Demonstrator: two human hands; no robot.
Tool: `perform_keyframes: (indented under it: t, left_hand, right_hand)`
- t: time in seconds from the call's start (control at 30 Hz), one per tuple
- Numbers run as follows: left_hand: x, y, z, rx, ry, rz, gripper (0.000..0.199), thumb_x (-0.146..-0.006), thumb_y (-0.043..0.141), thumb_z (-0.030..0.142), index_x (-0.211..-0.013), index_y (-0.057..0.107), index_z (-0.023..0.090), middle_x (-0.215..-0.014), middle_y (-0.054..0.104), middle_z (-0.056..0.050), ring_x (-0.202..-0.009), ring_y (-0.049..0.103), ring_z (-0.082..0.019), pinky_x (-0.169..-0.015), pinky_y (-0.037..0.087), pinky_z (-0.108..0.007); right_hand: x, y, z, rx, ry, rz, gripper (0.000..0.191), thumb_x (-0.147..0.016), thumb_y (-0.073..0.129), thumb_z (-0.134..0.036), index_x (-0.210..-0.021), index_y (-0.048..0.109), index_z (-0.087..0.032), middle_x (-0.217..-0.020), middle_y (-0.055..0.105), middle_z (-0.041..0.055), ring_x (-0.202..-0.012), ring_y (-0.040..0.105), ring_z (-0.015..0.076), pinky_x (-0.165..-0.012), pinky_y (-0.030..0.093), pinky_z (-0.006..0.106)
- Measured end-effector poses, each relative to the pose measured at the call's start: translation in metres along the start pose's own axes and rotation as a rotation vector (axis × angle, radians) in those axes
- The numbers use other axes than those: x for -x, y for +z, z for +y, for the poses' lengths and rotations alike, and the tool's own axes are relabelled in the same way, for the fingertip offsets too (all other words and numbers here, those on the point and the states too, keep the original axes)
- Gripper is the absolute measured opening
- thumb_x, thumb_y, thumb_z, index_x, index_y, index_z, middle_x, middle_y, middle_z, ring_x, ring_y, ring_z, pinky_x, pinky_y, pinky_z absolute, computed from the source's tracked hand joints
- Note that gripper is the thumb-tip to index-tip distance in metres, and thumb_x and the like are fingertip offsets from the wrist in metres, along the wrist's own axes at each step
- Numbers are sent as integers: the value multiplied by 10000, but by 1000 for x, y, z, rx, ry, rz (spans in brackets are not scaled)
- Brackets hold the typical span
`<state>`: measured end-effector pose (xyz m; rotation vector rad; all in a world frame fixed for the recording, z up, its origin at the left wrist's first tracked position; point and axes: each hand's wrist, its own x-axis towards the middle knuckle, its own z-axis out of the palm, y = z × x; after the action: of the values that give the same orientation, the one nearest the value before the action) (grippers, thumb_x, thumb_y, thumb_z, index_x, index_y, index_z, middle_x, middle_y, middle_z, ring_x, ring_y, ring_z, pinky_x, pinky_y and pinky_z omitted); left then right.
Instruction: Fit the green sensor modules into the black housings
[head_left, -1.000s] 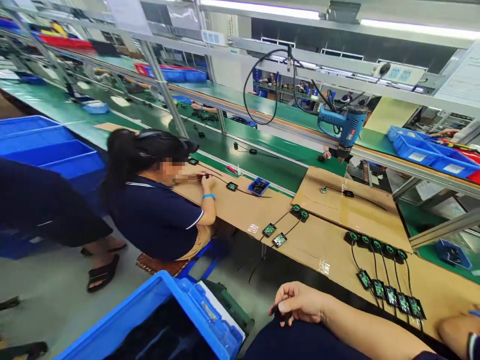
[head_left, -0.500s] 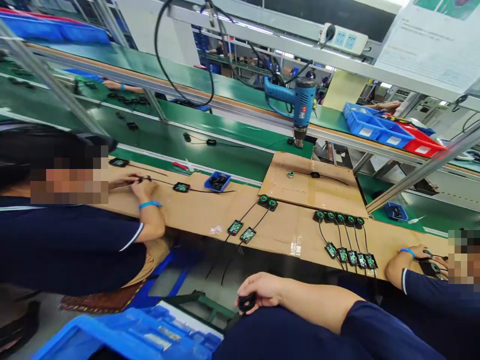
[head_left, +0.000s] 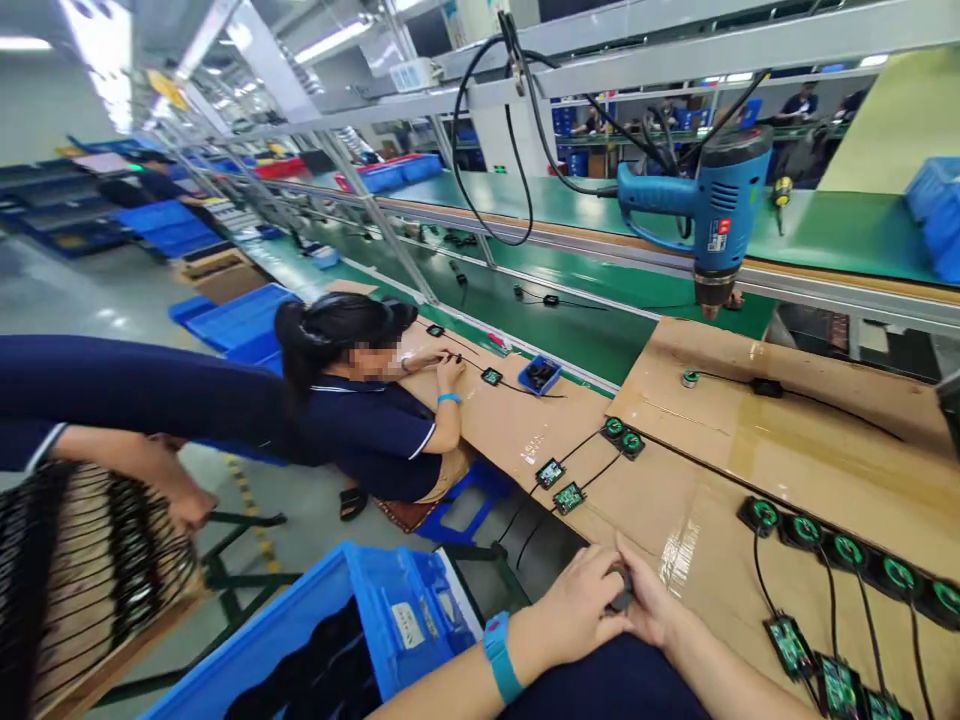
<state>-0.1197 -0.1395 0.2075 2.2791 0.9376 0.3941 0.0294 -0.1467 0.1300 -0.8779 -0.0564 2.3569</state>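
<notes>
Cardboard-covered bench [head_left: 750, 450] runs from 9 to 3 o'clock across the view; both hands meet at its near edge, about 6 o'clock; left hand [head_left: 574, 612] and right hand [head_left: 651, 602] have fingers curled together round a small black part [head_left: 622, 590], mostly hidden between them, probably a round housing but too covered to say; blue wristband [head_left: 501, 655] on the left wrist; row of green-ringed black modules [head_left: 847, 548] wired to small circuit boards [head_left: 787, 640] lies at 4 o'clock, near the right hand but not touching it; two more boards [head_left: 559, 485] at 12 o'clock from the hands; blue heat gun [head_left: 712, 215] hangs above the bench at 1 o'clock; blue crate [head_left: 375, 610] on the floor at 8 o'clock; seated co-worker [head_left: 367, 420] at 10 o'clock, hands on the bench.
</notes>
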Motion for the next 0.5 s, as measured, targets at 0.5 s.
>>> perform_keyframes:
  t: [0.5]
  left_hand:
    - [-36,29,-76,337,-565,49,515,-678,663,749,-813,742,259,-879,794,-39,-871,756,-306,-836,627,-405]
  right_hand:
    - [209,-206,-137,-355,-766,768,250,-845,726,-288,-1020,661,-122,-894,715,103,-674,688,185,-440,501,207]
